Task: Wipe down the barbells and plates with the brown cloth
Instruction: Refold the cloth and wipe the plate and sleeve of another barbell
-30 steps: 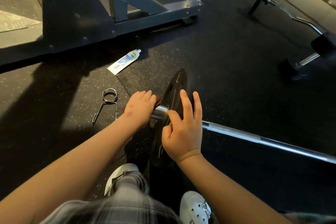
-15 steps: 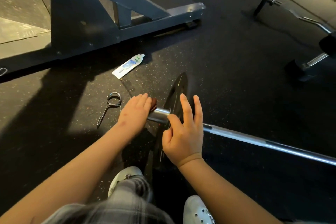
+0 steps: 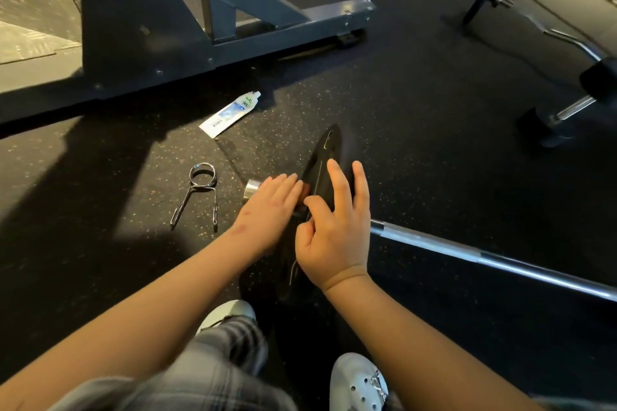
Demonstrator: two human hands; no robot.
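Note:
A black weight plate [image 3: 321, 157] stands on edge on the barbell, whose steel shaft [image 3: 484, 260] runs off to the right. The sleeve's chrome end [image 3: 251, 193] sticks out left of the plate. My left hand [image 3: 267, 210] lies over the sleeve right beside the plate and wraps the brown cloth [image 3: 304, 193] round it; only a small corner of cloth shows past the fingertips. My right hand [image 3: 337, 233] rests on the plate's top edge with fingers spread and straight.
A spring collar [image 3: 200, 197] lies on the speckled rubber floor left of the sleeve. Behind it lie a white tube [image 3: 230, 113] and a dark steel rack base [image 3: 200, 27]. A curl bar [image 3: 567, 43] and other gear sit far right. My shoes [image 3: 357, 380] are below.
My left hand has slid along the sleeve toward the plate, uncovering the sleeve's chrome end. My right hand has stayed on the plate.

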